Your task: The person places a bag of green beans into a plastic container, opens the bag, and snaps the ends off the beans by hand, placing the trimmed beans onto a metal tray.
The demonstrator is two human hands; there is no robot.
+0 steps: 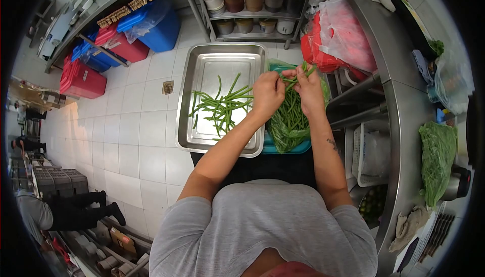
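Both of my hands are over a clear plastic bag of green beans (pixel 289 120) that lies on a teal tray (pixel 301 148). My left hand (pixel 269 94) is closed at the end of some green beans (pixel 290 79). Wrapped round the other part of these beans, my right hand (pixel 309 89) has their tips sticking up past its fingers. To the left of the bag stands a shallow metal tray (pixel 188 120), with a loose pile of green beans (pixel 222 106) spread in its middle.
Metal shelves (pixel 242 13) with tubs stand ahead. Red plastic bags (pixel 331 42) sit at the front right, beside a steel counter (pixel 404 110) with leafy greens (pixel 438 161). Blue and red bins (pixel 151 29) line the left. Another person (pixel 76 211) is at the lower left.
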